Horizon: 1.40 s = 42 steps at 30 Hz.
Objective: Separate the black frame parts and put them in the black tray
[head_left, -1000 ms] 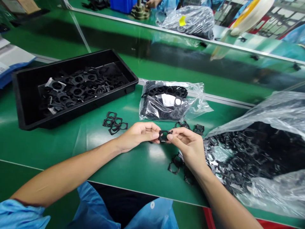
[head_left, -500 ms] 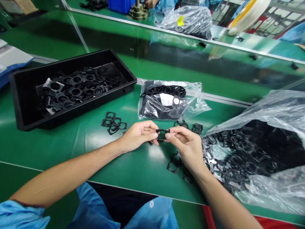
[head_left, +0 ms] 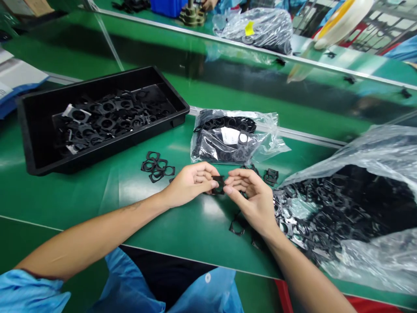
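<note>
My left hand and my right hand meet over the green table, both pinching one small black square plastic frame between thumb and fingers. Most of the frame is hidden by my fingertips. A few loose black frames lie just left of my left hand, and others lie under my right wrist. Behind my hands rests a small clear bag of black rings.
A black tray holding several black frames sits at the left. A large open plastic bag full of black frames spreads at the right. A metal rail borders a conveyor behind; another bag and a person's hand lie beyond.
My hands have drawn closer together and the frame has turned, so less of it shows between my fingers. The right hand's palm has rolled more upward.
</note>
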Available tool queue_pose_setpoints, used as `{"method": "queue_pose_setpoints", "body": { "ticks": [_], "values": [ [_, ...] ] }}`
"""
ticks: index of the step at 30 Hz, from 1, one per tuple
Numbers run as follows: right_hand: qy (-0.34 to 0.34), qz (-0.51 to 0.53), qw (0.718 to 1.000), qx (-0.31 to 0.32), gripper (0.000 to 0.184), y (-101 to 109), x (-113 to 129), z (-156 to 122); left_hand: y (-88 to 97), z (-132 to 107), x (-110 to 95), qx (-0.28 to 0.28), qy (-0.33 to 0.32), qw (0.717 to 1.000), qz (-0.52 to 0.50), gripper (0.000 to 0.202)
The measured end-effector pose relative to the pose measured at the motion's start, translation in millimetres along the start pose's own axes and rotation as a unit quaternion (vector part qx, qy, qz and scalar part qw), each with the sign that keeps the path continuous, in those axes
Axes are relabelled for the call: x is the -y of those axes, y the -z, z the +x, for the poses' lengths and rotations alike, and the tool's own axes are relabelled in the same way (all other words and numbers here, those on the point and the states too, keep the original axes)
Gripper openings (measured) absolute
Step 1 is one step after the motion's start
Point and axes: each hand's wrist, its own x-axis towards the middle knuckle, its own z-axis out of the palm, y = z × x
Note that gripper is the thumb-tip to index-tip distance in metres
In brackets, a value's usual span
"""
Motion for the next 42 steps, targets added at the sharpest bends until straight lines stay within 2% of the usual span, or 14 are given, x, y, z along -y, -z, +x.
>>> {"method": "queue_pose_setpoints", "body": {
  "ticks": [2,4,6,9,20,23,27,34,42],
  "values": [
    [0.004,-0.005,1.000,0.025,0.042,0.1,1.3,0.6,0.9,1.2,0.4,-0.018,0.002,0.999,-0.028,0.028],
    [0.015,-0.029,0.999,0.041,0.033,-0.3,1.7,1.2,1.6,1.6,-0.1,-0.017,0.003,0.999,-0.042,0.032],
    [0.023,-0.049,0.998,0.040,0.025,-0.6,1.6,1.2,2.2,1.3,-0.5,-0.010,-0.002,0.999,-0.044,0.033],
    [0.015,-0.045,0.999,0.019,0.022,-0.1,1.8,0.8,2.9,1.0,-0.2,-0.005,-0.015,0.999,-0.045,0.032],
    [-0.058,0.095,0.994,0.013,0.026,1.2,2.0,2.1,3.0,1.4,0.7,0.045,-0.045,0.996,-0.060,0.032],
    [-0.082,0.154,0.984,0.044,0.025,2.3,2.4,4.1,2.8,0.8,0.9,0.042,-0.046,0.996,-0.057,0.031],
    [-0.108,0.164,0.976,0.096,0.026,3.6,5.1,6.2,3.0,0.6,2.1,0.025,-0.039,0.998,-0.046,0.031],
    [-0.102,0.126,0.983,0.086,0.030,3.8,10.8,5.6,4.4,0.5,0.4,-0.004,-0.013,0.999,-0.036,0.030],
    [-0.098,0.117,0.987,0.053,0.034,3.8,12.4,3.9,6.5,1.0,0.1,0.030,0.036,0.995,-0.082,0.037]
  ]
}}
